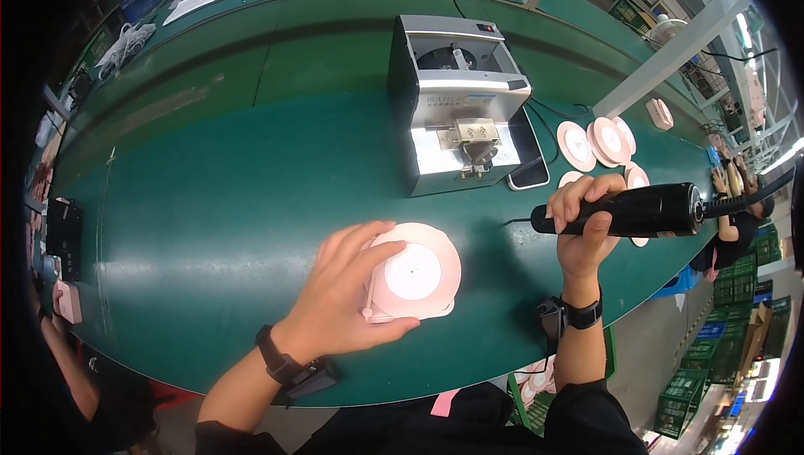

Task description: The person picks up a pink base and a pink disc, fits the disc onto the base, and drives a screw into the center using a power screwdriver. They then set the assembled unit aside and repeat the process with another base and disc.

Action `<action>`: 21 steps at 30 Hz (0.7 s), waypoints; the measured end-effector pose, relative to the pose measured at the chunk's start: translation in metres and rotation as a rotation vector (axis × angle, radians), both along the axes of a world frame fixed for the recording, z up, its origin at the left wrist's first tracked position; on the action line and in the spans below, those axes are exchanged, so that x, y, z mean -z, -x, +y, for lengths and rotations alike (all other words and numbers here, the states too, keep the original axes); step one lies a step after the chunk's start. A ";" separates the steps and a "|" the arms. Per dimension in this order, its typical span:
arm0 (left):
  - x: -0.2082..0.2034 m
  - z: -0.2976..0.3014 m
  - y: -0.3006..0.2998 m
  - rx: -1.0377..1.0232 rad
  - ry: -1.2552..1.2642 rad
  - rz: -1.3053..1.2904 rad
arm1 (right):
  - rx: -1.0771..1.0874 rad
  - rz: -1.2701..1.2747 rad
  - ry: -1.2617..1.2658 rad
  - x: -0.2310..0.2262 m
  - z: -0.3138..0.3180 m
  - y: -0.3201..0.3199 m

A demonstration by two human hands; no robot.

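Observation:
My left hand is closed around a pale pink round-faced housing with a white disc in its middle. The fingers lie over its upper left edge and the thumb along its lower edge. The housing is on the green table in front of me. Off to its right, my right hand grips a black electric screwdriver. The screwdriver lies nearly level, its thin bit pointing left, apart from the housing. A cable runs from its back end to the right.
A grey and silver screw feeder stands behind the housing on the green table. Several pink and white discs lie to its right near a white post. Below the table's front edge sits a green crate with pink parts. Other people work at both sides.

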State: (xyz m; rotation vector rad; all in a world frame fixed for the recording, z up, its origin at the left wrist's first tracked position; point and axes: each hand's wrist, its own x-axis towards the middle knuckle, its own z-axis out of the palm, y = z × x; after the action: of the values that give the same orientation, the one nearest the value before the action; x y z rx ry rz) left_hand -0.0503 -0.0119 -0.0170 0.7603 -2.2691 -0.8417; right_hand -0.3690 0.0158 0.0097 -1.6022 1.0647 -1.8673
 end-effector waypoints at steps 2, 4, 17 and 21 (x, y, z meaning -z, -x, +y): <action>-0.001 0.000 0.001 0.002 0.023 -0.006 | -0.011 -0.052 0.008 0.001 0.000 -0.001; -0.001 -0.001 0.001 0.003 0.047 -0.012 | -0.022 -0.105 0.016 0.002 0.000 -0.001; 0.000 -0.001 0.000 -0.005 0.019 0.043 | -0.012 -0.016 0.011 -0.001 0.001 0.000; 0.005 -0.003 -0.002 -0.002 0.010 0.044 | -0.027 -0.121 0.001 0.002 0.000 -0.003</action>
State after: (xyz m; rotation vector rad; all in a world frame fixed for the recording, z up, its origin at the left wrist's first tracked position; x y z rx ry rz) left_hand -0.0484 -0.0145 -0.0222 0.7323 -2.2318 -0.8380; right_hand -0.3658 0.0153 0.0072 -1.4764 0.9854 -1.9201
